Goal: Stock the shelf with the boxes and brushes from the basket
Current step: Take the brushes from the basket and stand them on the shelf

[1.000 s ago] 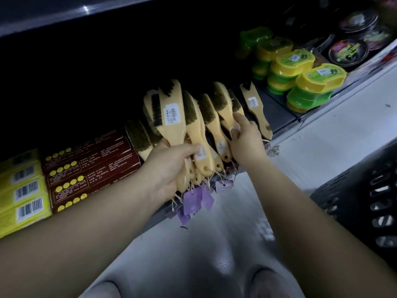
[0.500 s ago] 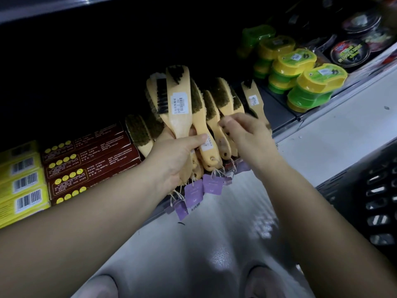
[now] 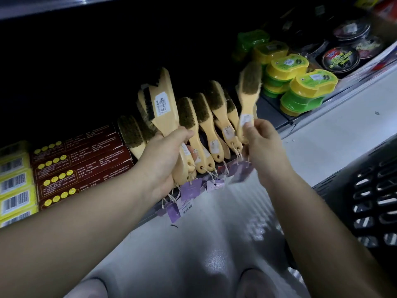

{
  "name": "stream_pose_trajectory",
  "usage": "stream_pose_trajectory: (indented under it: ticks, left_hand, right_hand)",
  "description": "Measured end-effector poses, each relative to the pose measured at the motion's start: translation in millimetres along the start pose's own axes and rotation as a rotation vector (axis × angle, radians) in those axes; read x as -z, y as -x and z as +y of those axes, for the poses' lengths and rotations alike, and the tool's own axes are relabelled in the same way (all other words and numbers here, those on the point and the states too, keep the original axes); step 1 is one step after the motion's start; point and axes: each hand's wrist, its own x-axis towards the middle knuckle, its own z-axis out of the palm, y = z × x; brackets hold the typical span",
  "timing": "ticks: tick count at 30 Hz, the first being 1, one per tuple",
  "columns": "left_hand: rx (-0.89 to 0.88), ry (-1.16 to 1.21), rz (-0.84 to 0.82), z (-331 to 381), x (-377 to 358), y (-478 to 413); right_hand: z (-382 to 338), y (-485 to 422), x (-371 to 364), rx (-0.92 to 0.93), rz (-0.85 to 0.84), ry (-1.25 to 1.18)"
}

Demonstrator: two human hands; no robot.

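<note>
Nearest, low and to the right of the right forearm, stands the black basket; its contents cannot be seen from here. The left hand is wrapped round the handles of a bundle of brushes, heads up, purple tags dangling below its wrist. The right hand pinches the handle of a single brush, held upright with the bristle head above the fingers and somewhat blurred. Between the two hands, just beyond them, a row of brushes already lies on the shelf, handles toward the front edge. Beyond the left hand and to its left are the red boxes, already shelved. Judgement: the brush-stocking step is in hand. The next move calls for laying the single brush at the right end of the row, handle forward and parallel to its neighbours, without toppling them, then feeding the left hand's bundle across.
</note>
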Motion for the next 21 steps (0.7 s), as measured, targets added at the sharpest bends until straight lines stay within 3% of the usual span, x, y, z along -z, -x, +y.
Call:
stream_pose_trajectory:
  ticks: [3, 12, 21]
  left_hand:
    - [-0.014, -0.043, -0.001, -3, -1, -1]
    - [-0.05, -0.033, -0.057, -7, -14, -7]
    - [-0.039, -0.083, -0.088, -10, -12, -11]
  right_hand:
    - [7, -21, 6, 0.136, 0.129, 0.22]
    - [32, -47, -7, 0.214, 0.12, 0.779]
    - [31, -40, -7, 0.218, 0.15, 0.899]
